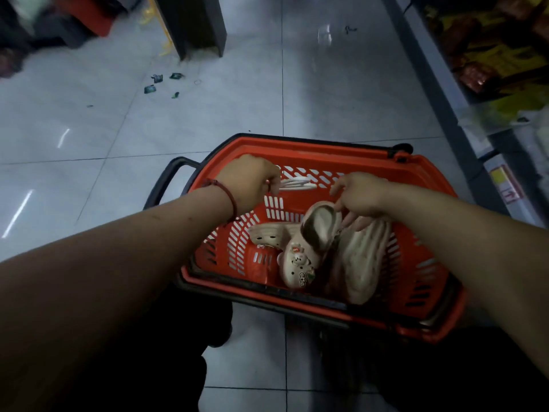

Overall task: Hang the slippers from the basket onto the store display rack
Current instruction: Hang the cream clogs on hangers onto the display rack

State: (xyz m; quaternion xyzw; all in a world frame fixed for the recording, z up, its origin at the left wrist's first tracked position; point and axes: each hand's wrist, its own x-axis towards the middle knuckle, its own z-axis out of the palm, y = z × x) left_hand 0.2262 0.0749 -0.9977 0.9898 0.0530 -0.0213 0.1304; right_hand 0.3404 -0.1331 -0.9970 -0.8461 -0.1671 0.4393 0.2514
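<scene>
The right hand (362, 194) grips the slippers (319, 226) by the heel, just beneath it in the basket (326, 143). The left hand (252, 182) pinches a white hanger (297, 184). The pair should be lifted clear of the basket before being clipped on.

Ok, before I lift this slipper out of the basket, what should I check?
1. Right hand has the charm slipper: ok, thumb and fingers pinch its heel end.
2. Left hand has the white hanger ready: ok, held above the basket.
3. Charm slipper free of its neighbours: cannot tell; it lies against the sole-up slipper.
4. Its mate found: cannot tell; a third slipper is partly hidden under the left wrist.
5. Display rack in sight: not ok, no rack shows in this view.
</scene>
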